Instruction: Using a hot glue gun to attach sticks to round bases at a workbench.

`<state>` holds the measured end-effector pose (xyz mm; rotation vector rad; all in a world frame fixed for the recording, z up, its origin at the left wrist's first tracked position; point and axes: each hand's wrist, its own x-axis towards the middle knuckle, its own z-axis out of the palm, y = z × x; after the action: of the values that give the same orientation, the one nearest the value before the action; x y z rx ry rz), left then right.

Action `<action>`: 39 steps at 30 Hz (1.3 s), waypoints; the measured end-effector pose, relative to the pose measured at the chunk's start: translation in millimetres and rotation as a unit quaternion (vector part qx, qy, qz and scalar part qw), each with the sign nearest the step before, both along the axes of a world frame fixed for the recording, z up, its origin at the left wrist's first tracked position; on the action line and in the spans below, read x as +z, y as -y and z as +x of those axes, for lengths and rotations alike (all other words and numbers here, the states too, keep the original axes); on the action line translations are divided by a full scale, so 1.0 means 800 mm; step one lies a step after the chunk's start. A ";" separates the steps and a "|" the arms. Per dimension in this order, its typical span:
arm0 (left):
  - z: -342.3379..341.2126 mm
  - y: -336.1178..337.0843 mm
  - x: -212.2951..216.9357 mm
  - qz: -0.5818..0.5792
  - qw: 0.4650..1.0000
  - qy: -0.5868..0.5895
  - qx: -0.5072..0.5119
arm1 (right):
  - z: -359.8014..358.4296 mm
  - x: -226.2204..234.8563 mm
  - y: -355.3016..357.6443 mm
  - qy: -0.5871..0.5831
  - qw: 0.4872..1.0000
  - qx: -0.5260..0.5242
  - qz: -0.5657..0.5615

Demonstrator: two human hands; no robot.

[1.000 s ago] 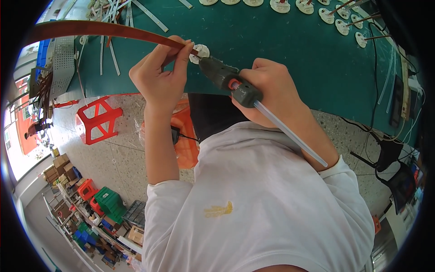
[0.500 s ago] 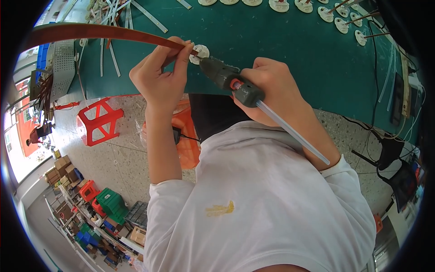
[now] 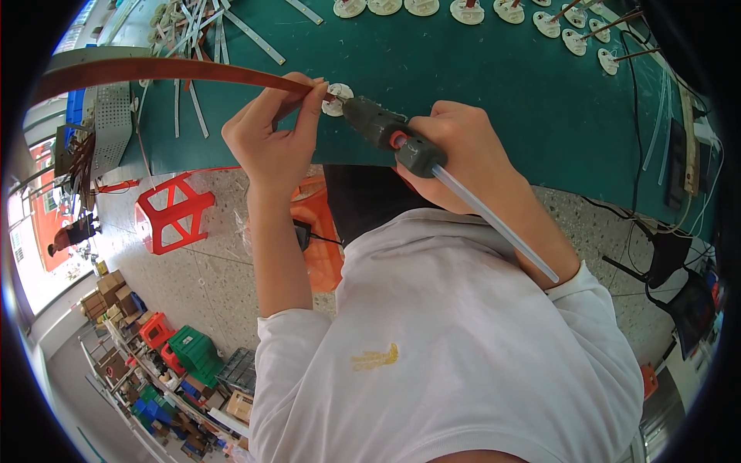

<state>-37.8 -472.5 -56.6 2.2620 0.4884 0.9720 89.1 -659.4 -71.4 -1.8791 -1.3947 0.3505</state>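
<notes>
My left hand (image 3: 274, 143) pinches a long brown strip (image 3: 177, 69) near its right end, which meets a small round white disc (image 3: 337, 100) on the green table. In my right hand (image 3: 463, 147) is a dark glue gun (image 3: 378, 123), gripped round its handle. A translucent glue stick (image 3: 498, 224) juts from the back of the gun toward my right forearm. The nozzle is right at the disc, beside the strip's end; whether it touches is too small to tell, and so is any glue there.
Several white discs (image 3: 467, 11) line the far edge of the green table (image 3: 463, 69), some with brown sticks standing in them. Loose pale strips (image 3: 255, 37) lie at the far left, by a perforated metal bin (image 3: 112, 123). Cables (image 3: 634, 131) run along the right. A red stool (image 3: 174, 212) stands left.
The whole view has shifted slightly. Both hands keep nearly the same pose, with the strip's end and the glue gun's nozzle still at the disc.
</notes>
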 end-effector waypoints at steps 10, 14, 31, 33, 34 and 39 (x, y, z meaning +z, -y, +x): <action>0.002 -0.057 0.046 -0.131 0.941 -0.154 -0.271 | 0.000 0.006 0.002 -0.015 1.000 -0.004 0.002; 0.002 -0.071 0.046 -0.120 0.921 -0.191 -0.319 | 0.000 0.008 0.005 -0.016 1.000 -0.001 0.000; -0.005 -0.061 0.034 -0.117 0.963 -0.070 -0.232 | -0.003 0.010 0.014 -0.027 1.000 -0.010 0.002; -0.005 -0.059 0.031 -0.107 0.968 -0.081 -0.212 | -0.004 0.006 0.013 -0.025 1.000 -0.014 0.001; -0.004 -0.058 0.029 -0.095 0.972 -0.093 -0.192 | -0.004 0.005 0.012 -0.024 1.000 -0.016 0.001; 0.000 -0.052 0.024 -0.097 0.974 -0.080 -0.187 | -0.004 0.008 0.010 -0.056 0.998 -0.024 0.006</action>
<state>-37.8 -430.9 -37.5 2.1580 0.1995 0.5308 86.0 -667.7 -64.6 -1.8507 -1.2730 0.4152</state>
